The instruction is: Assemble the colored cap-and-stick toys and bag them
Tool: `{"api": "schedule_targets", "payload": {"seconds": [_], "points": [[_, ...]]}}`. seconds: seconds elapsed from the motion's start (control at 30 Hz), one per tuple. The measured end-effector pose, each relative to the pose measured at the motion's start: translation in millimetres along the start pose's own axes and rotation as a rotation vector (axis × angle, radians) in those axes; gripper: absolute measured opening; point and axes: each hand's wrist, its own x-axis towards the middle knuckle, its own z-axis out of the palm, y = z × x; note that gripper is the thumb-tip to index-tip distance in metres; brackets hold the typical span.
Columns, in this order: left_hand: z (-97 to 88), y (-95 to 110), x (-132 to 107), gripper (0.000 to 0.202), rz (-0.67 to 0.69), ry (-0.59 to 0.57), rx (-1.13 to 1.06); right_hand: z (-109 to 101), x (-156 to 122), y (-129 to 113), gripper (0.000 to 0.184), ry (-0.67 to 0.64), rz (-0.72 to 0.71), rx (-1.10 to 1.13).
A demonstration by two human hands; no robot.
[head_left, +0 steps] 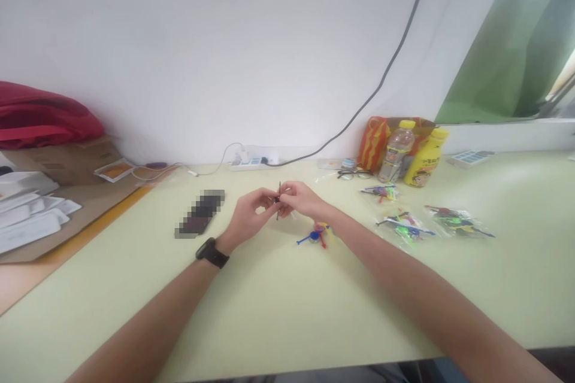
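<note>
My left hand point(254, 215), with a black watch point(212, 252) on its wrist, has its fingers pinched together above the table. Opposite it, my right hand point(300, 198) pinches too, and the fingertips meet. Between them is a small dark piece point(279, 187) with a thin rod pointing up and down; fingers cover its middle. Just below my right hand, small blue, red and yellow plastic pieces point(315, 236) with arrow-shaped arms lie on the table. Clear bags of similar pieces point(406, 227) lie farther right, beyond my right forearm.
A pixelated dark flat object point(200, 214) lies left of my hands. At the back are a power strip point(247, 161), glasses point(354, 175), a clear bottle point(395, 152) and a yellow bottle point(426, 158). Cardboard point(85, 197) with white papers point(29, 218) occupies the left side.
</note>
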Motion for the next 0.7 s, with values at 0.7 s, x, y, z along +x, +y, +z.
{"api": "schedule_targets", "payload": {"seconds": [0.7], "points": [[-30.1,-48.7,4.3,0.023,-0.087,-0.079,0.520,-9.7,8.8,22.5,0.026,0.208,0.112,-0.840]]}}
